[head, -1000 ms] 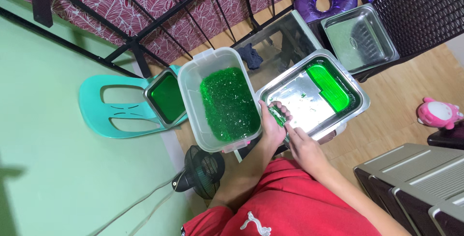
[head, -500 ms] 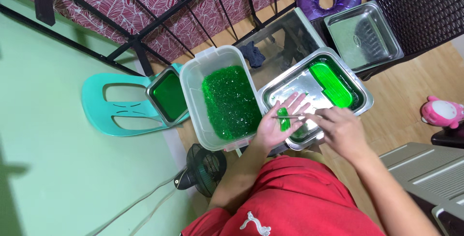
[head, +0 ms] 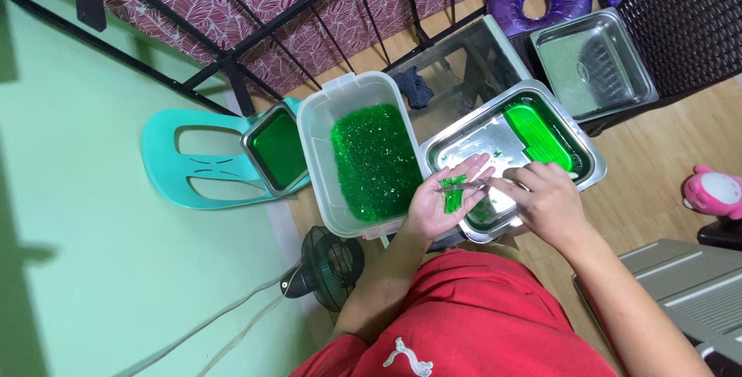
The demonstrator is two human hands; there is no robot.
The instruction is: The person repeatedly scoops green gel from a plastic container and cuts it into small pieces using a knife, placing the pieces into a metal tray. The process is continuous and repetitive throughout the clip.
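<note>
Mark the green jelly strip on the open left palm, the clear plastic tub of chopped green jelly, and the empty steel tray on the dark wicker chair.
Green jelly strip (head: pixel 453 194), head view, middle of the strip.
Clear plastic tub (head: pixel 321 126), head view, bare left wall.
Empty steel tray (head: pixel 576 56), head view, bare floor.

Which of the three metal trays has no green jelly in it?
The empty metal tray at the top right, on the dark wicker seat. The tray under the hands holds a jelly slab; the small tray on the teal chair is full.
</note>
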